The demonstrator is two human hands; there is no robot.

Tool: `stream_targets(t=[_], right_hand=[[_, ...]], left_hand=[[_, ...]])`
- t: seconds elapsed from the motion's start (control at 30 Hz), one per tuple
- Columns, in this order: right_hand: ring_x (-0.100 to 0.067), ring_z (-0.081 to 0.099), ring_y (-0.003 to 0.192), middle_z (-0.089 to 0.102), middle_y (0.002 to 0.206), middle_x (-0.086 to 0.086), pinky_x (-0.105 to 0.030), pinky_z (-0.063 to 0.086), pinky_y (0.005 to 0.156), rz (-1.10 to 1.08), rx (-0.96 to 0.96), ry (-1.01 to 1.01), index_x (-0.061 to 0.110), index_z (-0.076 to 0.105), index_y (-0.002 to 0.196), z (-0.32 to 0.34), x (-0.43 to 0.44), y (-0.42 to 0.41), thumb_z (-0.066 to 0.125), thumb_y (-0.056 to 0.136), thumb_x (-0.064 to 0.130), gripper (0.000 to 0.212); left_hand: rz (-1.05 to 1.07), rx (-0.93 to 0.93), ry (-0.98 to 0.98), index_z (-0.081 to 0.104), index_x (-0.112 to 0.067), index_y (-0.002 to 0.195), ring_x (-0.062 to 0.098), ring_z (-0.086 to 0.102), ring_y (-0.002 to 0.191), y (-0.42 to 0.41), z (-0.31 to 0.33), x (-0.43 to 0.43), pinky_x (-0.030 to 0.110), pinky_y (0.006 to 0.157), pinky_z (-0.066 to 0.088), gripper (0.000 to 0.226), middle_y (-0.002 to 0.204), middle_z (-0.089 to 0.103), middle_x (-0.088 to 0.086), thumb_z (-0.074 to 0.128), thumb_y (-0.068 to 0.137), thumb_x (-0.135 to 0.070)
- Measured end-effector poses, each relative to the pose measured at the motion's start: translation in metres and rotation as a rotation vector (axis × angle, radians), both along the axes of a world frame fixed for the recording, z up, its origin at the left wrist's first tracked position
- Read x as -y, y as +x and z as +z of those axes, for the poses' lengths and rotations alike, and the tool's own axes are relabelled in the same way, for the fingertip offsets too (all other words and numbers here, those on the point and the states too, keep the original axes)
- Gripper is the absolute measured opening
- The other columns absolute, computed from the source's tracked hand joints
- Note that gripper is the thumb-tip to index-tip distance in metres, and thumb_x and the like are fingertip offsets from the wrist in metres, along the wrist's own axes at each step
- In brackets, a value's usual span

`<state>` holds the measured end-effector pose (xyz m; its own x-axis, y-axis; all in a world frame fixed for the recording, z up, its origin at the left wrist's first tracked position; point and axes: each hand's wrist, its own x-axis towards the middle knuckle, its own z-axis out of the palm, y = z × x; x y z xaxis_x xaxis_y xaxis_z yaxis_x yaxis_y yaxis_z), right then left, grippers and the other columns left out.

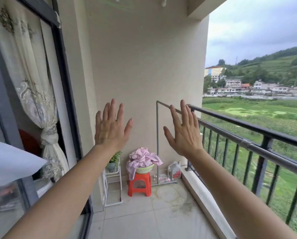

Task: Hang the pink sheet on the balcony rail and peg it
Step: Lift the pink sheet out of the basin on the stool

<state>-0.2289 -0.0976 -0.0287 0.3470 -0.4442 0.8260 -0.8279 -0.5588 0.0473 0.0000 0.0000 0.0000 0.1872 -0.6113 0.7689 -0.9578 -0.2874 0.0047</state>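
The pink sheet (142, 158) lies crumpled in a light green basin (145, 169) on a red plastic stool (140, 184) at the far end of the balcony. The black balcony rail (247, 125) runs along the right side, with a silver drying bar (258, 149) fixed just inside it. My left hand (112, 126) and my right hand (184, 130) are both raised in front of me, backs toward the camera, fingers spread, holding nothing. Both hands are well short of the sheet. Small pink items lie on the floor by the stool; too small to identify.
A white wire rack (112, 185) with a potted plant (114, 160) stands left of the stool. A jug (175, 169) sits in the far right corner. A dark-framed sliding glass door (65, 87) with a tied curtain lines the left. The floor is tiled.
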Motion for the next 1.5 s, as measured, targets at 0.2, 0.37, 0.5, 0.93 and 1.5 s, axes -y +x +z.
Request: stream_targets(t=[0.2,0.37,0.5,0.93,1.5], right_hand=[[-0.035,0.015,0.15,0.002,0.164,-0.019,-0.049,0.018,0.12,-0.021,-0.024,0.095,0.018,0.009,0.158,-0.043,0.088,0.054,0.037,0.098,0.053,0.075],[-0.036,0.02,0.149,0.008,0.163,-0.02,-0.049,0.019,0.119,-0.045,-0.077,0.17,0.017,0.011,0.158,-0.071,0.172,0.132,0.037,0.097,0.053,0.075],[-0.037,0.021,0.148,0.008,0.164,-0.019,-0.049,0.019,0.12,-0.037,-0.165,0.216,0.018,0.01,0.158,-0.081,0.234,0.188,0.036,0.097,0.052,0.074],[-0.036,0.031,0.145,0.018,0.162,-0.02,-0.049,0.029,0.117,-0.093,-0.177,0.353,0.017,0.019,0.157,-0.139,0.481,0.259,0.042,0.094,0.05,0.075],[-0.031,0.025,0.147,0.01,0.164,-0.014,-0.041,0.026,0.116,0.012,-0.228,0.537,0.02,0.008,0.158,-0.179,0.86,0.378,0.045,0.096,0.045,0.076]], left_hand=[[0.01,0.003,0.056,0.029,-0.015,0.151,0.03,0.022,0.145,0.059,-0.043,0.077,0.051,0.116,0.021,0.068,0.161,0.017,0.012,0.014,0.097,-0.054],[0.023,-0.086,0.123,0.03,-0.014,0.15,0.03,0.023,0.145,0.137,-0.079,0.159,0.052,0.115,0.025,0.067,0.161,0.016,0.012,0.02,0.098,-0.055],[0.007,-0.094,0.177,0.023,-0.016,0.153,0.03,0.017,0.147,0.195,-0.087,0.224,0.052,0.116,0.021,0.067,0.163,0.008,0.011,0.02,0.099,-0.055],[-0.034,-0.18,0.322,0.03,-0.014,0.151,0.032,0.024,0.145,0.281,-0.15,0.474,0.052,0.115,0.024,0.077,0.161,0.017,0.013,0.008,0.091,-0.058],[-0.045,-0.176,0.469,0.024,-0.015,0.152,0.031,0.024,0.145,0.383,-0.188,0.838,0.049,0.115,0.021,0.069,0.162,0.012,0.013,0.018,0.096,-0.055]])
